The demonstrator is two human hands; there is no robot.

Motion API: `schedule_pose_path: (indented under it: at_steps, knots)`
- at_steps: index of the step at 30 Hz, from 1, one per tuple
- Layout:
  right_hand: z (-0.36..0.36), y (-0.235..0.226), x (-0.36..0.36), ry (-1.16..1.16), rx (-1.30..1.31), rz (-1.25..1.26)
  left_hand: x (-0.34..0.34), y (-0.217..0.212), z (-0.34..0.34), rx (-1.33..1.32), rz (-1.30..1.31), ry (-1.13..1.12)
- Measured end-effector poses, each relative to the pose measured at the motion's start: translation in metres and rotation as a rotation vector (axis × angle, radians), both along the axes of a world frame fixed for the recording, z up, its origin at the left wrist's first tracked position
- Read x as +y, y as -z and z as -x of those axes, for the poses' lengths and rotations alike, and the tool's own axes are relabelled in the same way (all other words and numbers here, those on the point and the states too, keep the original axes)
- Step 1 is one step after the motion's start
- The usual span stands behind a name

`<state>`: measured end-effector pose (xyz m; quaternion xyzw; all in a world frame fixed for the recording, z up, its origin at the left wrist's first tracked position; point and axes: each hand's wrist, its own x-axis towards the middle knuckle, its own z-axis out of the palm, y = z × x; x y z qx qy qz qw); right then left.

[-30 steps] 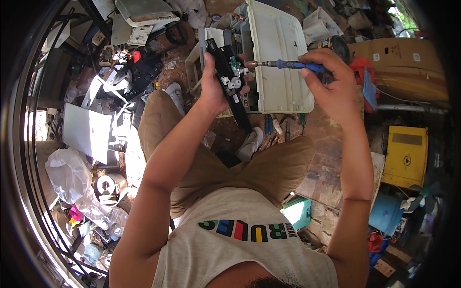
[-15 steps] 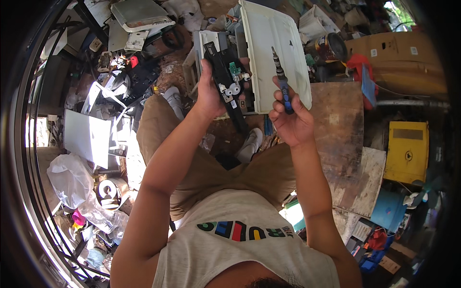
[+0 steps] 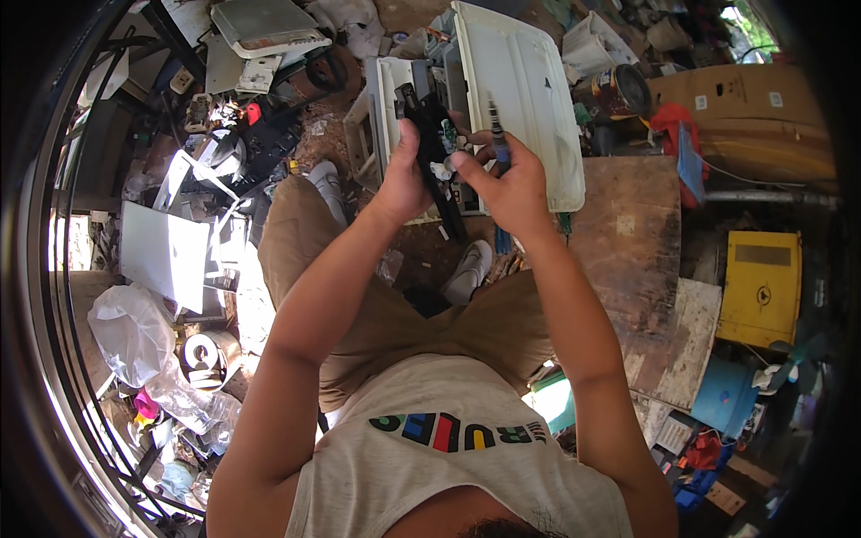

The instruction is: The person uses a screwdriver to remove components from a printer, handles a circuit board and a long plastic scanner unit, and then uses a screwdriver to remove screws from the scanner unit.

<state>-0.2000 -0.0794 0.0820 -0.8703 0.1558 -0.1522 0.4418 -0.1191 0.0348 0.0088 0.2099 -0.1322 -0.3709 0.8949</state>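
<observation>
My left hand (image 3: 406,182) is closed round a long black plastic part (image 3: 446,204), held tilted in front of me. A small green circuit board (image 3: 449,136) and white plastic pieces (image 3: 441,169) sit on that part. My right hand (image 3: 516,184) grips a screwdriver (image 3: 500,151) with a blue and dark handle, its shaft pointing away from me. The thumb and a finger of that hand reach to the white pieces on the black part. Whether they pinch one of them is hard to see.
Beyond my hands lies a pale plastic casing with a large off-white panel (image 3: 520,108). A stained wooden board (image 3: 628,242) is to the right, beside a yellow metal box (image 3: 762,287). Scrap parts crowd the left, near a white sheet (image 3: 163,251) and a clear plastic bag (image 3: 133,332).
My right hand has moved left with the screwdriver and now meets the black part. The black part has shifted slightly right and turned in my left hand.
</observation>
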Motion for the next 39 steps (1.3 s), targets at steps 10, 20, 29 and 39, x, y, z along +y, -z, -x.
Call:
schedule_pose_path:
  at_steps: [10,20,29,39]
  knots:
    - [-0.010,-0.001,0.005,-0.049,-0.083,0.322,-0.005,0.006,-0.003,-0.021,-0.026,-0.065]
    - [0.010,-0.006,-0.008,0.071,-0.089,-0.129,0.009,-0.005,-0.009,0.060,-0.026,0.105]
    - [0.004,0.007,-0.008,-0.079,-0.117,-0.086,-0.001,-0.001,-0.006,0.025,-0.020,0.122]
    - [-0.002,-0.002,-0.024,-0.333,-0.102,0.456,-0.002,-0.009,-0.005,0.077,-0.141,0.137]
